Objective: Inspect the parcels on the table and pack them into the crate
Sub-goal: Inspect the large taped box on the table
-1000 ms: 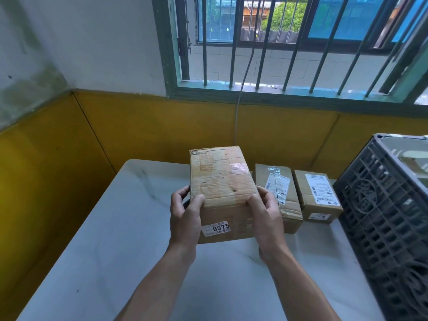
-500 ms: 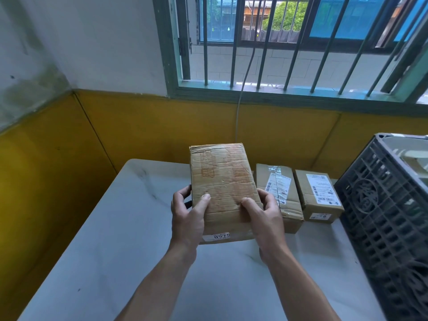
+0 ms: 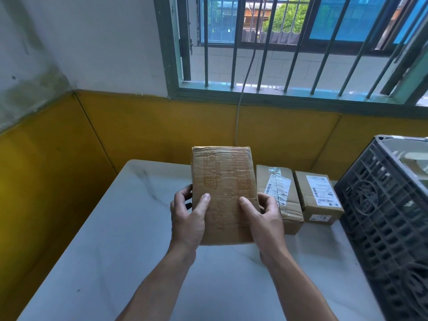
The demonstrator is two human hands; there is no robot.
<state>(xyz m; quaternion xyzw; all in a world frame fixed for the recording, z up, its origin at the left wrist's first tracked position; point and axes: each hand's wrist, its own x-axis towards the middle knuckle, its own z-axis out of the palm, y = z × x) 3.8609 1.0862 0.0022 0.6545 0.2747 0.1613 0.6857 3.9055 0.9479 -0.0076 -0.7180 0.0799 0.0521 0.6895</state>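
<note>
A worn brown cardboard parcel (image 3: 224,186) is held up above the white table (image 3: 115,239), its broad creased face turned toward me. My left hand (image 3: 187,218) grips its left edge with the thumb on the front face. My right hand (image 3: 266,218) grips the right edge the same way. Two smaller cardboard parcels lie on the table behind: a taped one (image 3: 281,195) and a labelled one (image 3: 318,198) to its right. The dark grey plastic crate (image 3: 382,216) stands at the right edge of the table.
A yellow-painted wall runs behind and to the left of the table. A barred window sits above it, with a grey cable (image 3: 243,93) hanging down to the table's back edge. Something pale lies inside the crate (image 3: 412,156).
The parcel has been tipped back in both hands, so the side with the white number sticker has swung out of sight and the broad face now fronts me.
</note>
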